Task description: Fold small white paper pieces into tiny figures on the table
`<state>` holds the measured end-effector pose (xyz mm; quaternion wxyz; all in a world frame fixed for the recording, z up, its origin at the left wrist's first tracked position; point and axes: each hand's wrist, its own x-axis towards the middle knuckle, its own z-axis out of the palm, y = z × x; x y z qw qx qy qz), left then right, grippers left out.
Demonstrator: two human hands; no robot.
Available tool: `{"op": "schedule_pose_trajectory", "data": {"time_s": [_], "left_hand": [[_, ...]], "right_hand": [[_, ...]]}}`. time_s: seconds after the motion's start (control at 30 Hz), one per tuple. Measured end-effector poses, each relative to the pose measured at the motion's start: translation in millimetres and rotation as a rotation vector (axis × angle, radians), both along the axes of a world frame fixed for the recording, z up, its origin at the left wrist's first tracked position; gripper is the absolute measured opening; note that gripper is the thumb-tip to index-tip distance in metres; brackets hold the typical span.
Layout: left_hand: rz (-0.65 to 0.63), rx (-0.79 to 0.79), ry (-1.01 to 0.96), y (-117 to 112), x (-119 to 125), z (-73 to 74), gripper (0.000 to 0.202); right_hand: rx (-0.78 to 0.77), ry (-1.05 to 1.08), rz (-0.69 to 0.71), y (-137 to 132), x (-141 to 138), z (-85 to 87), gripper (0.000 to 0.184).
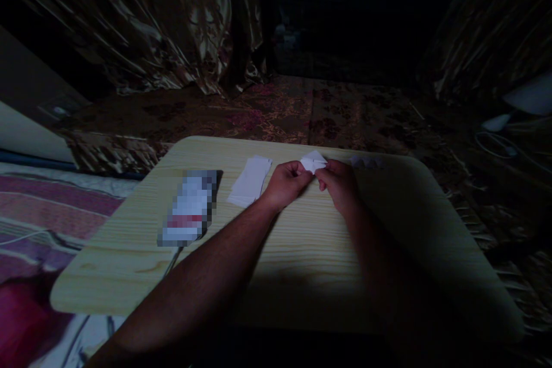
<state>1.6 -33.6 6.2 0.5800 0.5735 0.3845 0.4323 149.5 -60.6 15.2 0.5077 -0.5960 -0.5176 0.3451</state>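
- Over the far part of a smooth wooden table (302, 253) with round corners and wavy lines, a small folded white paper (314, 158) was between two hands.
- The left hand (285, 185) pinched the paper's near left side, and the right hand (341, 183) pinched its near right side.
- Left of the left hand, flat white papers (250, 179) lay in a loose, slanted pile.
- Near the right hand, small pointy shapes (366, 162) sat in a dim row.
- Behind hung a shiny, wrinkly curtain (207, 17).
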Motion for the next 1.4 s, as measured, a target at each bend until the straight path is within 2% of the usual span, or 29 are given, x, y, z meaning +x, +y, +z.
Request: {"op": "schedule_pose_trajectory", "data": {"time_s": [0.13, 0.43, 0.63, 0.9, 1.4], "left_hand": [[-0.037, 0.003, 0.008, 0.3, -0.4, -1.4, 0.032], [-0.030, 0.033, 0.033, 3.0, -2.1, -2.9, 0.035], [-0.022, 0.015, 0.034, 4.2, -3.0, -4.2, 0.033], [-0.003, 0.004, 0.040, 2.9, -1.5, -4.4, 0.034], [-0.057, 0.052, 0.027, 2.9, -2.1, -5.4, 0.038]], "right_hand": [[0.006, 0.000, 0.015, -0.7, 0.8, 0.6, 0.017], [0.040, 0.050, 0.020, 1.8, -1.4, -5.0, 0.016], [0.025, 0.175, 0.014, 0.6, -6.8, -2.8, 0.012], [0.052, 0.178, 0.017, 1.8, -7.2, -2.3, 0.012], [0.046, 0.135, -0.002, -0.2, -7.5, -1.0, 0.013]]}}
